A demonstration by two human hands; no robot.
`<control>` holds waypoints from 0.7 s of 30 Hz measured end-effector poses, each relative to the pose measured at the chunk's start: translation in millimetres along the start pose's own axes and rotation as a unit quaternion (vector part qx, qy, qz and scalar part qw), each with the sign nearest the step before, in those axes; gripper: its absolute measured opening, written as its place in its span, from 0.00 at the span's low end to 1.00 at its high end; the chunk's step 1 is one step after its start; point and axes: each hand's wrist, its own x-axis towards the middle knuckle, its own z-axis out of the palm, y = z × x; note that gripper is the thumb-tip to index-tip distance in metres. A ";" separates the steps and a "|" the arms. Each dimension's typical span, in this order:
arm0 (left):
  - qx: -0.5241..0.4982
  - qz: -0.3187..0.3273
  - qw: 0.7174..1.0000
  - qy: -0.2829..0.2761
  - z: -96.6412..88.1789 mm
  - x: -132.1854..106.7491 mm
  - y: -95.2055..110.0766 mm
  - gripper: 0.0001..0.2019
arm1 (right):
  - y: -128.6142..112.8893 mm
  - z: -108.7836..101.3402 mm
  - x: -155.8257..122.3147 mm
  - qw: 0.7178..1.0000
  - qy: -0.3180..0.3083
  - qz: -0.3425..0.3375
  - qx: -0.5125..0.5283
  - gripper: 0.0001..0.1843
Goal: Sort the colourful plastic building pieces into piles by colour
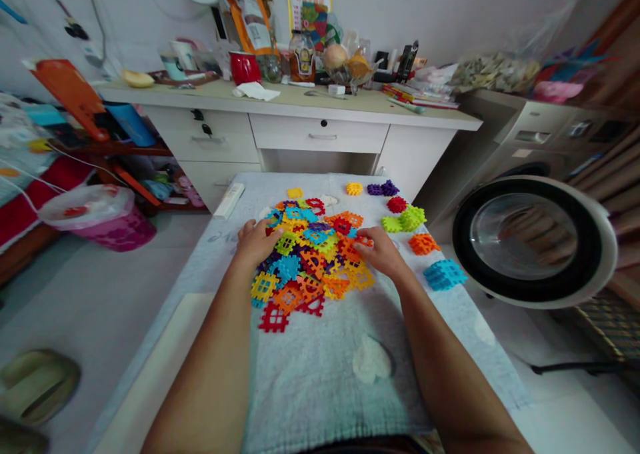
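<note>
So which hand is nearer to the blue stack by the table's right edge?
Right. The right hand is at the right side of the colorful pile, left of the blue stack; the left hand is across the pile, at its left side.

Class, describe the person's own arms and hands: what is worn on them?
The left hand and right hand wear no gloves. The left forearm and right forearm taper toward the wrists; no sleeve, watch or bracelet shows. Thin rings cannot be ruled out.
</note>
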 end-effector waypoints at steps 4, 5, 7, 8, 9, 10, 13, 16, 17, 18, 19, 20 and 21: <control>0.005 0.016 1.000 0.026 -12.9 -10.1 4.7 0.32 | -12.0 -0.7 -3.5 0.995 -0.056 -0.003 -0.088 0.29; 0.009 0.026 0.999 0.034 -16.5 -13.1 6.0 0.32 | -14.6 -0.9 -4.3 0.992 -0.058 -0.001 -0.112 0.30; 0.021 0.044 0.998 0.040 -22.5 -18.7 7.5 0.31 | -18.7 -0.8 -5.8 0.987 -0.055 -0.002 -0.150 0.29; 0.027 0.053 0.997 0.039 -24.5 -21.1 7.7 0.31 | -20.3 -0.6 -6.4 0.985 -0.054 -0.007 -0.164 0.28; 0.032 0.060 0.997 0.037 -25.7 -23.1 7.5 0.30 | -21.8 -0.3 -7.0 0.983 -0.055 -0.012 -0.177 0.26; 0.036 0.068 0.996 0.034 -26.1 -24.5 7.2 0.29 | -23.3 0.1 -7.5 0.980 -0.057 -0.015 -0.188 0.24; 0.052 0.076 0.996 0.017 -23.6 -26.0 6.2 0.28 | -28.3 1.0 -9.2 0.975 -0.058 -0.015 -0.213 0.23; 0.077 0.072 0.994 -0.013 -19.3 -24.7 6.8 0.28 | -31.5 -2.5 -10.8 0.975 -0.057 -0.012 -0.216 0.24; 0.083 0.071 0.994 -0.021 -18.1 -24.4 7.1 0.28 | -30.9 -6.2 -11.1 0.976 -0.056 -0.015 -0.211 0.24; 0.088 0.071 0.993 -0.028 -17.1 -24.4 7.1 0.28 | -28.9 -11.8 -11.3 0.978 -0.052 -0.020 -0.203 0.24; 0.090 0.070 0.993 -0.033 -16.2 -25.0 6.9 0.28 | -25.1 -19.3 -11.0 0.980 -0.044 -0.027 -0.194 0.23; 0.090 0.070 0.993 -0.035 -15.3 -26.2 6.3 0.28 | -19.4 -28.9 -10.4 0.982 -0.035 -0.036 -0.185 0.24; 0.088 0.071 0.993 -0.036 -14.2 -28.3 5.4 0.29 | -11.5 -40.1 -9.4 0.983 -0.024 -0.045 -0.178 0.25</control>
